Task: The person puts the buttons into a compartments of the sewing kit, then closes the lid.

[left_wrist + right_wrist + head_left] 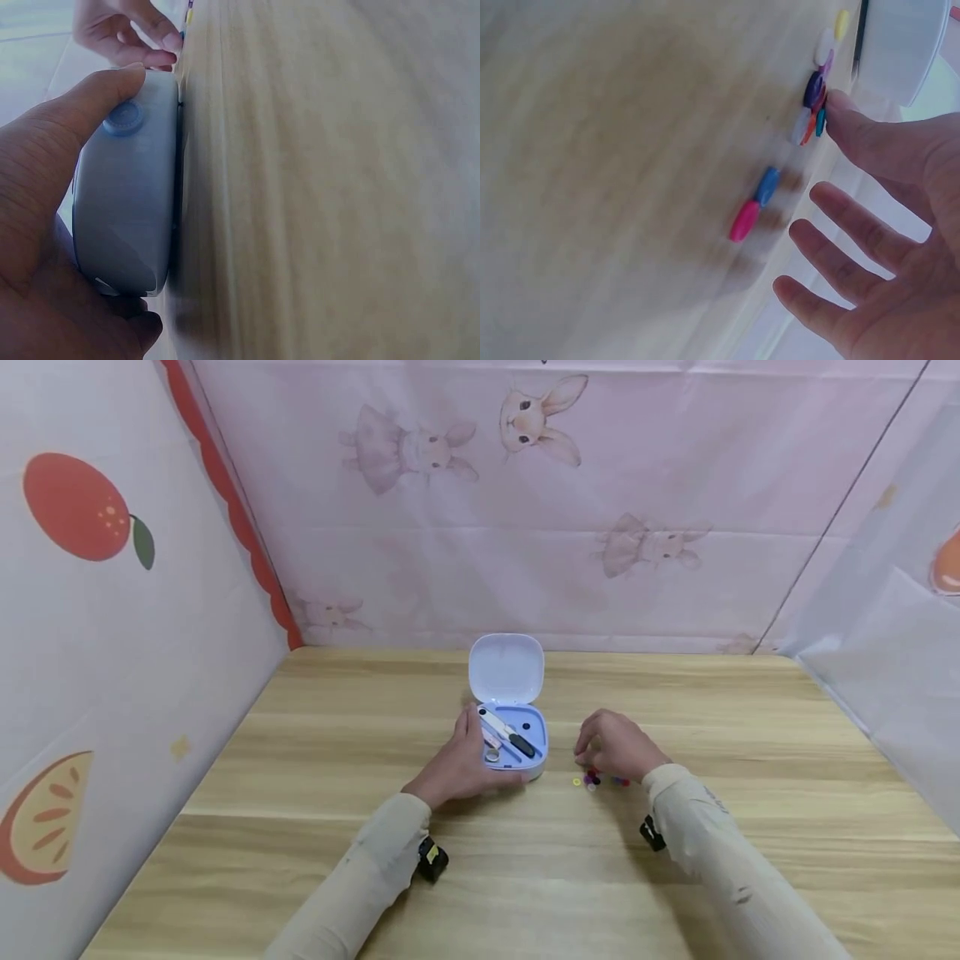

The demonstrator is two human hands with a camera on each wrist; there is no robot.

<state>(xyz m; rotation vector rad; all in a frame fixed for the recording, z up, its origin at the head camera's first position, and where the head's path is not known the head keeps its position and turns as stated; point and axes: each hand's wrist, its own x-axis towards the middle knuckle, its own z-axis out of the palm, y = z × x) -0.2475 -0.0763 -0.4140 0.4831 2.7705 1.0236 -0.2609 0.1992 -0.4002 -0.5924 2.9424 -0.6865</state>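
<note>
My left hand (468, 764) grips a light blue hinged case (536, 768) whose lid (507, 668) stands up. In the left wrist view, the thumb lies beside the round latch (124, 118) on the case's wall. Inside the case are a slim white-and-black tool (517, 739), a round silvery piece (492, 755) and a small black dot-like piece (527, 726). My right hand (618, 743) is over small coloured buttons (592, 777). Its thumb (844, 112) meets the cluster by a teal button (820, 122); the index fingertip is hidden there, the other fingers spread loosely.
A blue button (767, 186) and a pink button (744, 220) lie apart from the cluster. A yellow button (577, 782) is at its left edge. The wooden table (337, 718) meets a rabbit-print cloth (450, 568) behind, with cloth walls on both sides.
</note>
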